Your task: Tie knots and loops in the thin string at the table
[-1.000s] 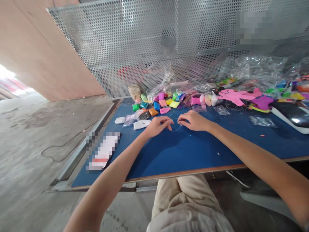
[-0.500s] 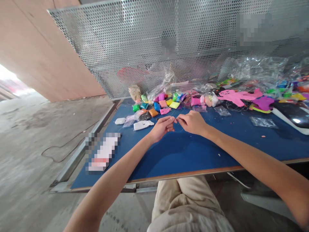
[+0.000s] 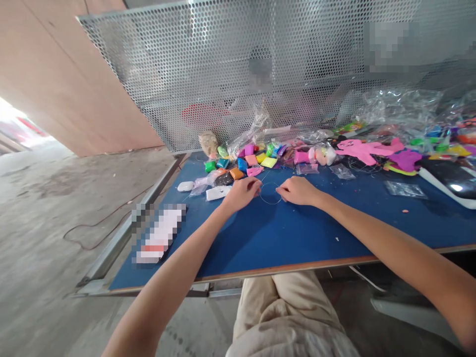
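Note:
My left hand (image 3: 241,192) and my right hand (image 3: 298,190) rest low over the blue table (image 3: 297,225), both pinched on a thin clear string (image 3: 270,193). The string forms a small loop between the two hands, and a strand runs up from it toward the pile of small coloured packets (image 3: 248,162). Both hands have their fingers closed on the string's ends.
A perforated metal panel (image 3: 241,69) stands along the table's far edge. Clear plastic bags (image 3: 401,106), pink and purple foam shapes (image 3: 366,148) and a black and white object (image 3: 448,179) lie at the right. White pieces (image 3: 218,192) sit left of my hands.
My hands came together half a second ago, then drew apart again. The string now shows as an open loop between them.

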Tool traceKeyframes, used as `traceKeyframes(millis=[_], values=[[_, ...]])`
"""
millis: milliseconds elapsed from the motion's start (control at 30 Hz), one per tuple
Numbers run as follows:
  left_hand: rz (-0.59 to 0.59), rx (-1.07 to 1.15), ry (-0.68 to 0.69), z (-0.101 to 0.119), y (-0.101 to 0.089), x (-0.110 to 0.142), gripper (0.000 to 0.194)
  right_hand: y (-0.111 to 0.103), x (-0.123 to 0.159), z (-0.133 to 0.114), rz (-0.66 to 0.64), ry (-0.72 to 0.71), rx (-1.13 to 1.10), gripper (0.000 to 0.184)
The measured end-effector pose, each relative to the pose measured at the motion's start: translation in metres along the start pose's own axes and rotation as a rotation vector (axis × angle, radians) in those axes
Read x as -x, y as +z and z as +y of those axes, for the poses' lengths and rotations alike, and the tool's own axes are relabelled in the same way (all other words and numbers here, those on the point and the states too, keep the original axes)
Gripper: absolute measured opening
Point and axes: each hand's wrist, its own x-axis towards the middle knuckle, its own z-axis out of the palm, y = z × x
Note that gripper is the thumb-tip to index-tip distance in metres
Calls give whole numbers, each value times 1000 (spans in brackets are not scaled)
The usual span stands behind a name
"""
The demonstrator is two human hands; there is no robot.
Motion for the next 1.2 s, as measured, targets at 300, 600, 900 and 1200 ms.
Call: traceKeyframes(millis=[300, 600, 900, 1200], values=[[-85, -950, -63, -2, -18, 2, 31, 0, 4, 5, 10, -3, 51, 56], [-98, -1181, -97, 17, -12, 10, 33, -5, -1, 20, 122, -13, 104, 41], [-95, -1252, -54, 22, -15, 17, 28, 7, -13, -1, 161, -173, 337, 26], [164, -1150, 246, 33, -16, 16, 31, -10, -18, 13, 177, -212, 523, 24]])
